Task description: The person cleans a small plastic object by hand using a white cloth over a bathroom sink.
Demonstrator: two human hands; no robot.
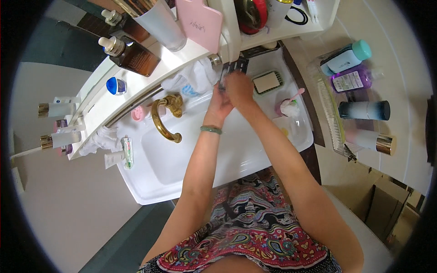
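Note:
My left hand (220,102), with a green bangle on the wrist, is raised over the far right part of the white sink (159,157). Its fingers curl around the near end of a dark thing with light patches (235,67), whose kind I cannot make out. Against it, my right hand (240,88) is closed and slightly blurred; what its fingers grip is hidden. Right of the hands, a pale bar of soap (266,83) rests in a green-rimmed dish. The brass faucet (166,118) curves over the basin to their left.
A white cloth (195,77) hangs behind the faucet. A pink cup with a toothbrush (288,107) stands on the sink's right side. Several bottles (364,110) line the right ledge. A dropper bottle (132,57) and a frosted cup (165,27) occupy the shelf. Tubes (128,154) lie at left.

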